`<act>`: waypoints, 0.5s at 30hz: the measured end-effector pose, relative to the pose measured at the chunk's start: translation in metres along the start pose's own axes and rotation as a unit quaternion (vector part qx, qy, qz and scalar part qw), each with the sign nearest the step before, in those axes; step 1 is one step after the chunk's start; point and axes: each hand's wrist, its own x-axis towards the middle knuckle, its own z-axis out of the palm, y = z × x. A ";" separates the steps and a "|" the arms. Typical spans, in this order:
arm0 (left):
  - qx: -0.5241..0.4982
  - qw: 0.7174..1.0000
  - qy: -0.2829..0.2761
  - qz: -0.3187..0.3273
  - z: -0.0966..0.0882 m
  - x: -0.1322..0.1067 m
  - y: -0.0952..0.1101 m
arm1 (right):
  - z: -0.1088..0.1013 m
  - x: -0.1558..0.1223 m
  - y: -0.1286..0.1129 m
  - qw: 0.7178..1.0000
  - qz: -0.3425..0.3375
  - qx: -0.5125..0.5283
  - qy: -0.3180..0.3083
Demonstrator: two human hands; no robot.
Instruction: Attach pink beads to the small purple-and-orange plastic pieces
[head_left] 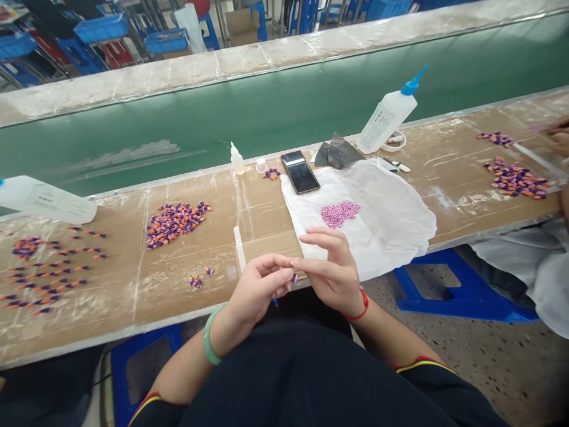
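My left hand (262,280), with a green bangle on the wrist, is closed in a pinch on a small purple piece (294,277). Most of that piece is hidden by the fingers. My right hand (331,270), a red string around its wrist, reaches in from the other side with fingers stretched out; the index fingertip meets the left fingertips, and the thumb is largely hidden. A blue tip (274,302) shows below my left hand. Beyond my right hand, a heap of tiny pink pieces (340,214) lies on a white cloth (391,207).
Left of my hands is a pile of purple-and-orange pieces (175,225); rows of similar pieces (53,273) lie farther left. A phone (300,172), a small dropper bottle (237,160) and a large blue-tipped bottle (386,121) stand or lie behind. Another person's hand (558,136) appears far right.
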 end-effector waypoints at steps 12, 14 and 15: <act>0.142 0.978 0.056 0.144 0.003 -0.006 0.003 | 0.023 -0.010 -0.027 0.759 0.466 0.453 0.045; 0.165 0.972 0.064 0.156 0.003 -0.007 0.003 | 0.025 -0.009 -0.028 0.744 0.479 0.463 0.060; 0.176 0.969 0.068 0.160 0.003 -0.008 0.003 | 0.025 -0.008 -0.029 0.740 0.482 0.465 0.063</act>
